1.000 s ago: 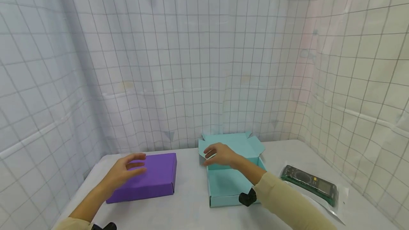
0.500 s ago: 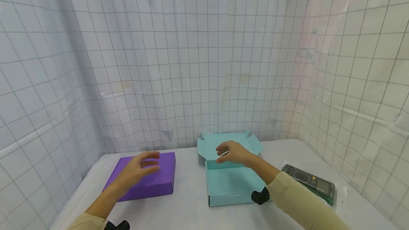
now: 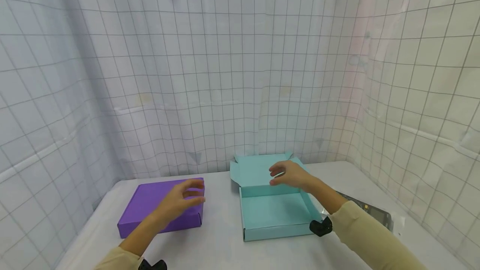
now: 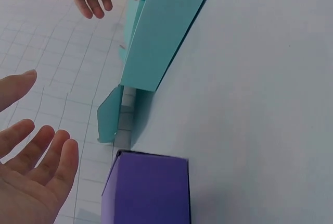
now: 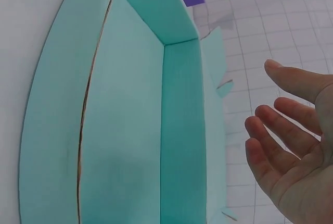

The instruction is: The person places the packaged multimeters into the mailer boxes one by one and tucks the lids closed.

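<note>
left hand (image 3: 179,201) near closed purple cardboard box (image 3: 150,199), seven o'clock; right hand (image 3: 291,173) near open teal cardboard box (image 3: 277,232), five; both empty, fingers apart. best approach gently, clear of flaps (image 3: 235,173).

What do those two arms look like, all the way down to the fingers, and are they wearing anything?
The left sleeve and right sleeve are plain and cream-coloured, stopping short of the wrists. Beside each cuff is a small black gadget. The left grip and right grip are ordinary bare hands, with no gloves.
</note>
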